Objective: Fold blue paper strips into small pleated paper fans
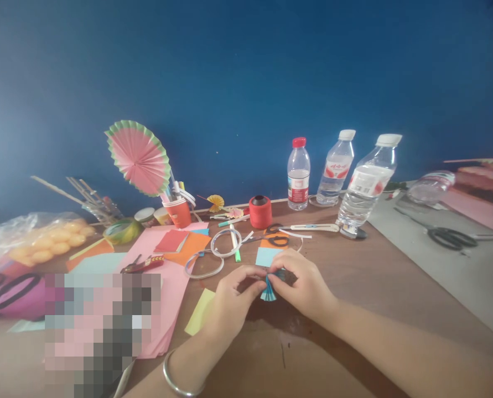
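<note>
Both my hands meet over the brown table [354,287], pinching a small pleated blue paper fan [268,290] between them. My left hand [233,298], with a silver bangle on its wrist, grips the fan's left side with thumb and fingers closed. From the right, my right hand [302,284] closes on the fan's top. The fan's lower folds spread out below my fingers. A light blue paper square [266,256] lies just behind my hands, and a yellow sheet [198,312] lies to the left of my left hand.
Pink and orange paper sheets [169,276], plastic rings [225,243], a green marker [234,243], scissors [277,239] and a red thread spool [260,211] lie behind. A pink pleated fan [138,157] stands in an orange cup [178,211]. Three water bottles [298,174] stand upright at the back. Black scissors [451,237] rest at right.
</note>
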### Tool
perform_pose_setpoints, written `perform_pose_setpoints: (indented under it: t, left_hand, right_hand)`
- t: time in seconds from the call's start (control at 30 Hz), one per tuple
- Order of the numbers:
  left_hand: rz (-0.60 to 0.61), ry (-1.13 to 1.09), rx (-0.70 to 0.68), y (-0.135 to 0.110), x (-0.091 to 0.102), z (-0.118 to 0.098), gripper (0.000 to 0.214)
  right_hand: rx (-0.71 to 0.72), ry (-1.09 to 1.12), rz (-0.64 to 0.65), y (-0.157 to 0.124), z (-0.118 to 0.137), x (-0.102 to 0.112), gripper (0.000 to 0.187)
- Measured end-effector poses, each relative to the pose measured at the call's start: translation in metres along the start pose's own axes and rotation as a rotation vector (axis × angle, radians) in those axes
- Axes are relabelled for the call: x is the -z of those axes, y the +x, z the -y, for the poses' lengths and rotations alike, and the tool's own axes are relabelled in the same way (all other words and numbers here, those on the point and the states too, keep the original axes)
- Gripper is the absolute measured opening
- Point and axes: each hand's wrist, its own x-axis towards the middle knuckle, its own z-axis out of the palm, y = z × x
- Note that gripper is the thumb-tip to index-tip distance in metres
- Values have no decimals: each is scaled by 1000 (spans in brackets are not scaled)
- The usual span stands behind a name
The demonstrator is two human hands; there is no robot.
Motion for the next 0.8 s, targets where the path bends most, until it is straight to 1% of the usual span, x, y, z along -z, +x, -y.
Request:
perform_pose_setpoints:
  t: [0.13,0.27,0.47,0.53,0.63,0.73,0.8]
  left_hand:
    - [-3,-14,15,2,1,0,12]
    - [-35,-10,45,1,1,-6,9]
    - [-58,27,93,-1,-1,-12,2]
    - [-65,14,72,-2,-1,-12,1]
    - [-75,2,-2,-2,0,-11,3]
    - [-106,26,-45,-2,1,-7,4]
    - [-125,49,-70,-2,3,-5,6]
  right_hand:
    - [-4,-19,19,-1,-1,0,6]
    - [15,-25,46,-1,-1,0,7]
    - [87,-16,58,-1,0,1,6]
    - [97,6,70,-1,0,1,7]
    - [110,67,101,-1,1,3,12]
    - [157,156,120,-1,2,5,23]
    - [169,177,119,-2,2,6,32]
